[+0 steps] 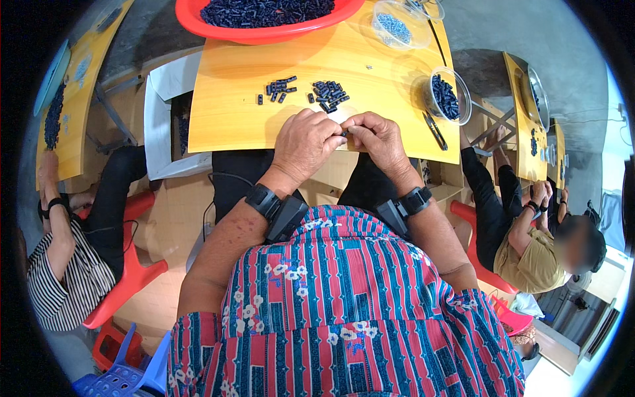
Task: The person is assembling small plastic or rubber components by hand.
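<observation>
Head view shows left hand (305, 144) and right hand (376, 140) pinched together on one small black part (344, 133) above the bench (231, 112) edge.

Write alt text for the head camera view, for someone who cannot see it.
Seen from above, a person's left hand and right hand meet over a small black part at the near edge of a yellow table. Two piles of black parts, a red bowl and a clear tub sit beyond.

My table (231, 112) glows honey-yellow, scattered with small black parts (329, 94). Red basin (264, 30) up top, heaped with black pieces. My shirt (344, 298): red and teal stripes, white flowers. Black wristbands (264, 200).
</observation>
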A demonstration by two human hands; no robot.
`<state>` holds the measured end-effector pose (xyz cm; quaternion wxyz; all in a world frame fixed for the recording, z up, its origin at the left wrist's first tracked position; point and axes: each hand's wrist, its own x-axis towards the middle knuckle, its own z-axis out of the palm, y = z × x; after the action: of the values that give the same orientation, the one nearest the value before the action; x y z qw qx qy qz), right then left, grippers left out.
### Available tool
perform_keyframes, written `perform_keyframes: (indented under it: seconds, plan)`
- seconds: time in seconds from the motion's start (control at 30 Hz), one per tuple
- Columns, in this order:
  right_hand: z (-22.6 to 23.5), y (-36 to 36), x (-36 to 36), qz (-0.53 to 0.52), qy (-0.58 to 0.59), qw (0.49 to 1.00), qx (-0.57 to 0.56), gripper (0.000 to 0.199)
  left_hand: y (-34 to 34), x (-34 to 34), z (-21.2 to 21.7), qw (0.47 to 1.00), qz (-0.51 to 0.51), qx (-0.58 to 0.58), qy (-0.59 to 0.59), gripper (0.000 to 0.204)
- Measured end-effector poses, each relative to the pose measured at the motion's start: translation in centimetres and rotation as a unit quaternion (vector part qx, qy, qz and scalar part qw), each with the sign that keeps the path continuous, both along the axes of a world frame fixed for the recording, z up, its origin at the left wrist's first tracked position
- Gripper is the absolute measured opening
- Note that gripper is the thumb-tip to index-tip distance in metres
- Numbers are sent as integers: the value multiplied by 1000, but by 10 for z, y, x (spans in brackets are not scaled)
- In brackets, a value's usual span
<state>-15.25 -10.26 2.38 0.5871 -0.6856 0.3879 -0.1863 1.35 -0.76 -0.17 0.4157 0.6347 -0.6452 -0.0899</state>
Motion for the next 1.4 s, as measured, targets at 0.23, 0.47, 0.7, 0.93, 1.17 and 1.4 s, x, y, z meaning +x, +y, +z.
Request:
perform_keyframes:
  seconds: [0.23, 0.47, 0.7, 0.93, 1.17, 1.4]
  plan:
    - [-2, -2, -1, 11, -6, 1000, -3, 12, 0, 0, 1, 1000, 0, -2, -4, 16]
    - [6, 0, 1, 47, 33, 985, -161, 9, 0, 0, 2, 1000, 4, 0, -4, 15]
    - [15, -1, 4, 139, 88, 906, -390, 16, -1, -1, 0, 1000, 10, 5, 1, 11]
    - [14, 4, 1, 154, 87, 887, -426, 13, -2, -2, 0, 1000, 10, 8, 27, 11]
    - [15, 9, 1, 169, 86, 855, -482, 20, -1, -1, 3, 1000, 5, 4, 31, 10]
    - [17, 5, -1, 220, 110, 806, -538, 28, -1, -1, 2, 999, 4, -1, 35, 10]
